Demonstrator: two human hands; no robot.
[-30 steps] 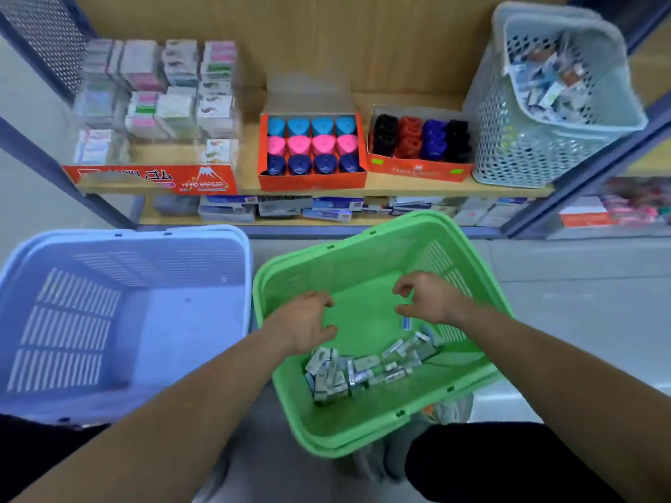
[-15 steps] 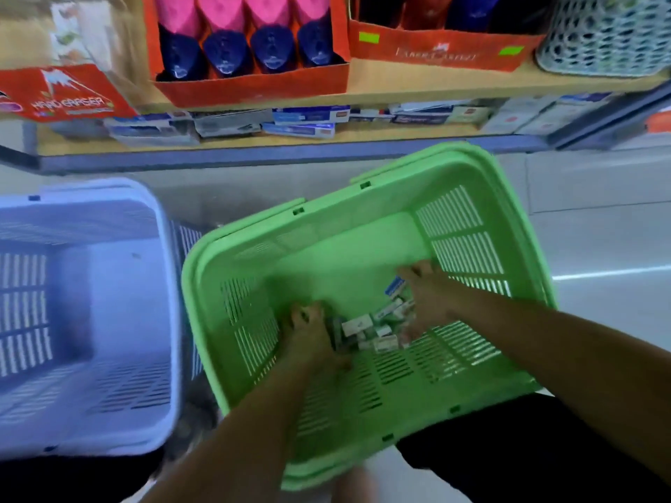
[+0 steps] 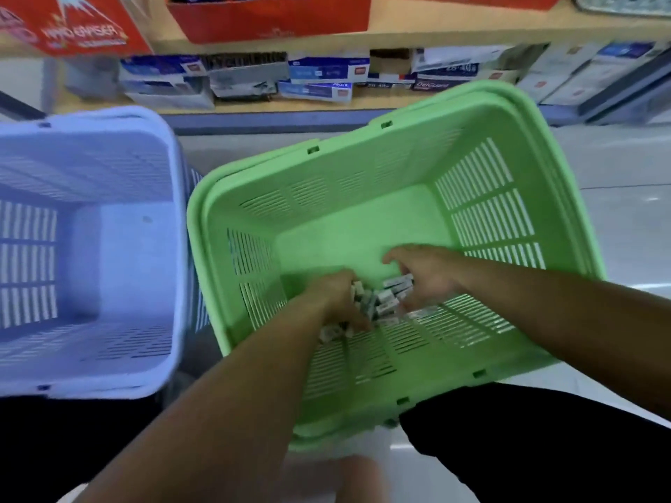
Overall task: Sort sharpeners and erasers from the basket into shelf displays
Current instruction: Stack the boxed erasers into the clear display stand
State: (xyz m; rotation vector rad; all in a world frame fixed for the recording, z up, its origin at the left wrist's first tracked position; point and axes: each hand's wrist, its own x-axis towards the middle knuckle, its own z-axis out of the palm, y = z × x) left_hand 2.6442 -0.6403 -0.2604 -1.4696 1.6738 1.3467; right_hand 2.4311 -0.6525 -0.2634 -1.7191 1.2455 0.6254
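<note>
While its fingers curl round a clutch of small white sleeved erasers [image 3: 385, 299], the left hand [image 3: 337, 303] sits low in the green slotted plastic basket [image 3: 363, 165]. The right hand [image 3: 428, 274] cups the same heap; I cannot tell whether it grips any. Between the hands the erasers lie jumbled, several with their long axes running hand to hand, their print too blurred to read. Left of the left hand stands a lavender slotted plastic basket [image 3: 109, 147]. Beyond both hands, a red card [image 3: 83, 30] reads "HARD ERASER" and a dark blue box [image 3: 432, 84] reads "DelGuard".

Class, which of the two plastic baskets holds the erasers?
The green basket, right of the blue basket; the erasers lie piled at its bottom.
</note>
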